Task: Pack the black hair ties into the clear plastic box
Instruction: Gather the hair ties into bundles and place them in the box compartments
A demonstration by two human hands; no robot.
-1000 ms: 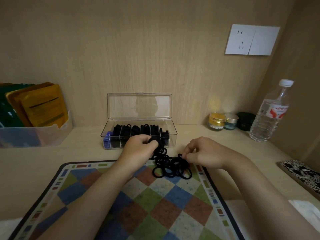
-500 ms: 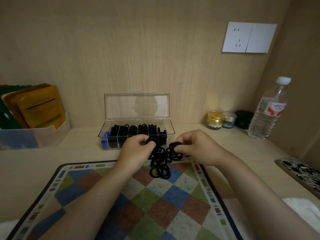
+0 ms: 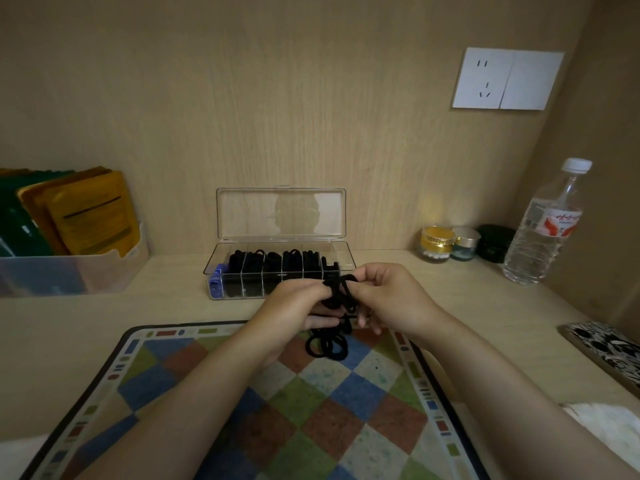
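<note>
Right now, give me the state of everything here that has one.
Box: open, partly filled.
Lid: raised upright.
Ties: tangled bunch, hanging from both hands.
Left hand: fingers pinching the bunch.
Right hand: fingers pinching the bunch.
Bottle: upright, capped.
Socket: nothing plugged in.

Near right corner of clear box [image 3: 280, 216] behind left hand [image 3: 294, 306] and right hand [image 3: 391, 299]

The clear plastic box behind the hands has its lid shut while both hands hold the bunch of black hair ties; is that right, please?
No: the head view shows the clear plastic box with its lid open, upright. The left hand and right hand do hold the bunch of black hair ties.
</note>
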